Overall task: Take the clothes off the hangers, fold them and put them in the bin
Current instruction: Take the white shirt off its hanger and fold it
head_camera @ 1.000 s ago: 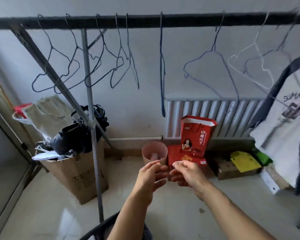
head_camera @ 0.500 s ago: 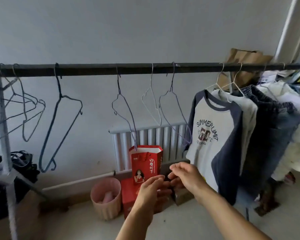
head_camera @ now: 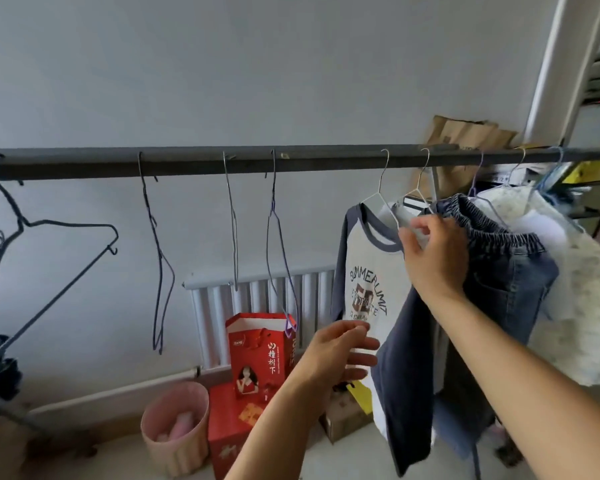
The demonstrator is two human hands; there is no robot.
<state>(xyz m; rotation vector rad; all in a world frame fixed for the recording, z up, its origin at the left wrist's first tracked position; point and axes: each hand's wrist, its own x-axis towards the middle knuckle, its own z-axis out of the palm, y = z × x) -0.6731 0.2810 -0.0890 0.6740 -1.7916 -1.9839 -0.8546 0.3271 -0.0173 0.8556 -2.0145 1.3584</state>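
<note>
Several empty hangers (head_camera: 66, 222) hang left of the fingers; at least four garments remain. Right hand (head_camera: 433, 261) fingers grip the raglan T-shirt (head_camera: 364, 271) at its shoulder; left hand (head_camera: 336, 351) fingers are spread loosely below.

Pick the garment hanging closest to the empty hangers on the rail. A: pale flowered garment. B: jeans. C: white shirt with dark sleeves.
C: the white shirt with dark sleeves hangs first after the empty hangers; the jeans come further right.
</note>
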